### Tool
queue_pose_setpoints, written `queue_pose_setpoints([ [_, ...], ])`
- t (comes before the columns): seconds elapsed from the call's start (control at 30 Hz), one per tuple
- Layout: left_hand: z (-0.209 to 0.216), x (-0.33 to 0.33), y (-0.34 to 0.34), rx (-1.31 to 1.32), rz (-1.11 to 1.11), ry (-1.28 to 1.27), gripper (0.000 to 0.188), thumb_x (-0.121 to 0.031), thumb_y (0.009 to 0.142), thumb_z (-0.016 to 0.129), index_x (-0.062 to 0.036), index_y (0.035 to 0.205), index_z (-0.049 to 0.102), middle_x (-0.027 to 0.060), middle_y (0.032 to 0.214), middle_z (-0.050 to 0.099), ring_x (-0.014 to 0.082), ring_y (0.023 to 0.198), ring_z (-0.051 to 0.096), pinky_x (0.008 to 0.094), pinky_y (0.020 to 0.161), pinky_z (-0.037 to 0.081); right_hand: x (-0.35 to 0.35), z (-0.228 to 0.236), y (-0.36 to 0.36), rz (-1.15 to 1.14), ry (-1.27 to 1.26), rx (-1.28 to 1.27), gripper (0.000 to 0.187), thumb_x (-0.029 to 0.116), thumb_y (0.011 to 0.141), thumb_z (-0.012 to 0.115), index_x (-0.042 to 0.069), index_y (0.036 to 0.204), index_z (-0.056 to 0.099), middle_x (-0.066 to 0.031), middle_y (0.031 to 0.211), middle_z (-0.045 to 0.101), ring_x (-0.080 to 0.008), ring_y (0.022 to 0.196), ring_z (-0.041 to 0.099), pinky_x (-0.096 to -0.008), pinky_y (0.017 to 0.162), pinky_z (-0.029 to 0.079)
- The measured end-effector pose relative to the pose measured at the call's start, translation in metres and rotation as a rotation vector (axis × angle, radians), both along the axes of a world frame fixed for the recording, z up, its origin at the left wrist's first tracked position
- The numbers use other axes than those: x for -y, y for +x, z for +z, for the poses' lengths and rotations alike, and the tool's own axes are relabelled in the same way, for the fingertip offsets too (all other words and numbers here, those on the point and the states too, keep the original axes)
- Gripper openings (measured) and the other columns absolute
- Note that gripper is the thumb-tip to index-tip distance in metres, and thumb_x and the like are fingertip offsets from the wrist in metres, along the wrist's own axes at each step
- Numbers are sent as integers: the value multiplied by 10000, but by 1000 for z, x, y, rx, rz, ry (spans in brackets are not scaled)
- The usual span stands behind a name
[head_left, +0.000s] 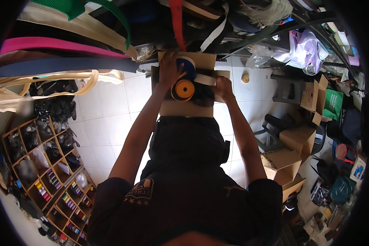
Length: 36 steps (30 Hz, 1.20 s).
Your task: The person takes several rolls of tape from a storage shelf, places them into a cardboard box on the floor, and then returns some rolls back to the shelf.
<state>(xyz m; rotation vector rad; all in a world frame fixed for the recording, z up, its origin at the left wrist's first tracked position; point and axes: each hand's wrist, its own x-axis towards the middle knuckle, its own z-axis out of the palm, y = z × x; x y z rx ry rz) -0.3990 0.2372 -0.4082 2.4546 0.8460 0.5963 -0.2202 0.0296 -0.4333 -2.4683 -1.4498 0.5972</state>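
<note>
A cardboard box (186,110) stands in front of me with rolls of ribbon or tape in it. My left hand (169,70) reaches to its far left part, fingers stretched forward and thumb against a blue roll (187,67). Nearer to me lies an orange-yellow roll (184,89) with a dark hole in its middle. At the right side of the box, my right hand (223,88) is closed at the end of a white roll (205,80), seen edge-on. The fingertips of this hand are partly hidden. Dark contents show low in the box.
Colored straps (61,46) hang at the left, and a red strap (176,22) hangs ahead. Wooden cubbyholes (49,166) with thread spools stand at lower left. At the right are open cartons (283,162), a grey stool (286,89) and a tape roll (245,78) on the tiled floor.
</note>
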Motion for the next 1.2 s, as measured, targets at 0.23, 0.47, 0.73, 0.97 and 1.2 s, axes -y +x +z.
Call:
queue_pose_setpoints([
  [0.23, -4, -8, 18, -280, -177, -25, 465, -310, 899, 617, -54, 1280, 541, 195, 1305, 487, 371, 1203, 491, 491, 1005, 400, 43, 65, 19, -498, 398, -705, 411, 99, 721, 794, -70, 1068, 648, -143, 972, 719, -192, 881, 684, -314, 795, 526],
  [0.47, 119, 56, 22, 295, -140, -1198, 566, -376, 898, 669, -22, 1312, 514, 183, 1288, 547, 275, 1204, 528, 394, 984, 424, 61, 169, -12, -699, 659, -1144, 395, 79, 742, 745, -117, 1069, 645, -138, 931, 708, -175, 825, 663, -286, 779, 505],
  [0.73, 303, 44, 26, 550, -314, -1231, 514, -96, 804, 770, 49, 1246, 550, 168, 1130, 657, 197, 1027, 642, 315, 880, 527, 35, 294, -18, -538, 1099, -1240, 454, 73, 803, 711, -108, 1198, 582, -157, 1062, 687, -204, 959, 668, -319, 882, 512],
  [0.97, 357, 15, 53, 726, -300, -1174, 445, -122, 834, 737, 84, 1195, 577, 157, 1019, 699, 190, 877, 695, 303, 737, 581, -7, 362, 3, -499, 1342, -1178, 523, 173, 897, 658, -8, 1339, 445, -143, 1095, 662, -192, 944, 672, -325, 752, 579],
  [1.2, 360, 5, 59, 700, -248, -1140, 471, -187, 850, 718, 89, 1206, 582, 166, 1037, 693, 178, 864, 689, 293, 757, 566, -22, 371, 18, -589, 1271, -1002, 431, 239, 923, 644, 10, 1271, 535, -100, 1078, 666, -163, 921, 667, -311, 765, 557],
])
